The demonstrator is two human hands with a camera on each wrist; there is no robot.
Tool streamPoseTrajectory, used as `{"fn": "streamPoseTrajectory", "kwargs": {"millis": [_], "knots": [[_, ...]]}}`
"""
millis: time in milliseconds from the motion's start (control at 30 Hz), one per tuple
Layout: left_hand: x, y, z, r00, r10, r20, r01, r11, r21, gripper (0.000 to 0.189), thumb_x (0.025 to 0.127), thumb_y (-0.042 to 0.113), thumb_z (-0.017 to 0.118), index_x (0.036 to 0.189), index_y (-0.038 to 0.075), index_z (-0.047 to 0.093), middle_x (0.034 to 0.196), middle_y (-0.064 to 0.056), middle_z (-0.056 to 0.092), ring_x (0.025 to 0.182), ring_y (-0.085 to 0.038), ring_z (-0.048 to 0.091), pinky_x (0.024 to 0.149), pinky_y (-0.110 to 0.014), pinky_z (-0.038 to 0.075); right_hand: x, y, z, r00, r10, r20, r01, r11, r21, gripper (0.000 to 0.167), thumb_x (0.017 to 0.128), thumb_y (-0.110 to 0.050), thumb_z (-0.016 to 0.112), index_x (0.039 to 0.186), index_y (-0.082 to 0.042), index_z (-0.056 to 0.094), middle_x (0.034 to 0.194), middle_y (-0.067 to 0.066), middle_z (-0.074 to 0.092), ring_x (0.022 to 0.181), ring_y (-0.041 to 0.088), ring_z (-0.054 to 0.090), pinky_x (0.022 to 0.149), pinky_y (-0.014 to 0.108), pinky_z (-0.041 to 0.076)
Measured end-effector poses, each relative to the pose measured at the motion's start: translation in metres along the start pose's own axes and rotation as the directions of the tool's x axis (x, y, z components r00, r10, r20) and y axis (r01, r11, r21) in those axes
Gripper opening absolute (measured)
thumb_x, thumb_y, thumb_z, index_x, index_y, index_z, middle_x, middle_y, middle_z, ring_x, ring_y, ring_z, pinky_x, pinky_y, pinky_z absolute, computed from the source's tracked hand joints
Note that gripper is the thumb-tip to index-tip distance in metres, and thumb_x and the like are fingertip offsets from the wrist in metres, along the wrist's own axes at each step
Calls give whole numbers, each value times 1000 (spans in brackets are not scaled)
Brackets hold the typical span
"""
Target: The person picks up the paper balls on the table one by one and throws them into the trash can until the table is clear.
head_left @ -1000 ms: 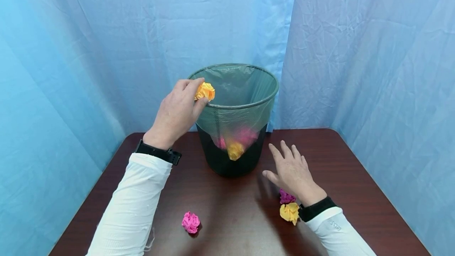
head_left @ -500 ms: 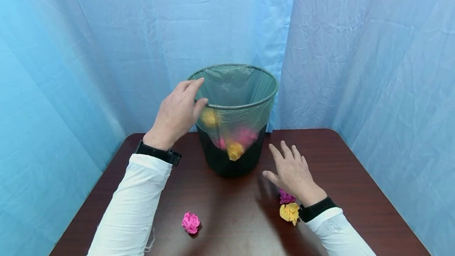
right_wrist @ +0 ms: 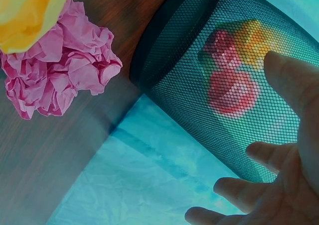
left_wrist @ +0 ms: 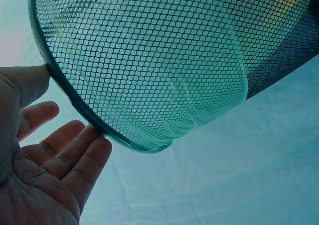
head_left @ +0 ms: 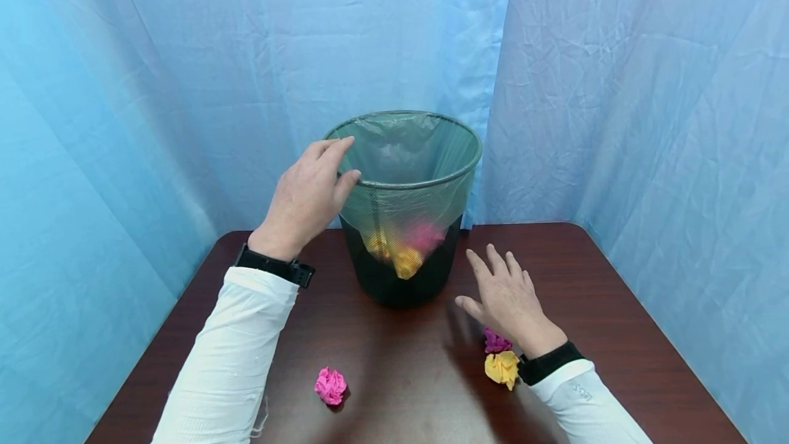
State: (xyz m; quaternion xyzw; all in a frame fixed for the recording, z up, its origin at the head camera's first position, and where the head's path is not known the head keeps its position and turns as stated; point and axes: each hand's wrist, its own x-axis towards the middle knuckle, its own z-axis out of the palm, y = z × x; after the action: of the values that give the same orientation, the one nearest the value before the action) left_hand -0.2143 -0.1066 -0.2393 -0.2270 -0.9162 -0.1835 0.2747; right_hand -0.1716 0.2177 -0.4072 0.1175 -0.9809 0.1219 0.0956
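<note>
Left hand [head_left: 306,199] empty at bin rim [head_left: 425,182]; yellow ball [head_left: 377,244] inside.

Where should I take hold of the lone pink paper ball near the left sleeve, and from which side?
Pinch the pink paper ball across its middle, coming from straight above. It is a small crumpled lump lying alone on the table, so both sides look free. The open left hand, by the bin rim, seems nearest.

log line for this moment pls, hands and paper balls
left hand: open at bin rim, holding nothing | right hand: open above table | loose balls: pink, pink, yellow
</note>
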Motion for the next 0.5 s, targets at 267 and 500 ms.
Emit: {"fn": "streamPoseTrajectory", "kwargs": {"millis": [267, 500], "knots": [[0, -1, 0, 1000, 10, -9, -10, 1000, -6, 56, 105, 27, 65, 155, 9, 49, 150, -19, 54, 122, -33, 65, 93, -51, 57, 1, 1, 1, 1000, -6, -4, 6, 1000, 6, 87, 91, -46, 78, 160, -10, 38, 164, 30, 32, 147, 61, 30, 111, 78, 30], [-1, -1, -1, 1000, 7, -9, -7, 1000, -5, 57, 104, 28, 66, 156, 10, 49, 150, -19, 54, 123, -33, 64, 92, -51, 57, 2, 0, 1, 1000, -7, 3, 7, 1000, -2, 88, 91, -46, 78, 161, -10, 38, 164, 31, 32, 147, 61, 29, 112, 78, 31]]}}
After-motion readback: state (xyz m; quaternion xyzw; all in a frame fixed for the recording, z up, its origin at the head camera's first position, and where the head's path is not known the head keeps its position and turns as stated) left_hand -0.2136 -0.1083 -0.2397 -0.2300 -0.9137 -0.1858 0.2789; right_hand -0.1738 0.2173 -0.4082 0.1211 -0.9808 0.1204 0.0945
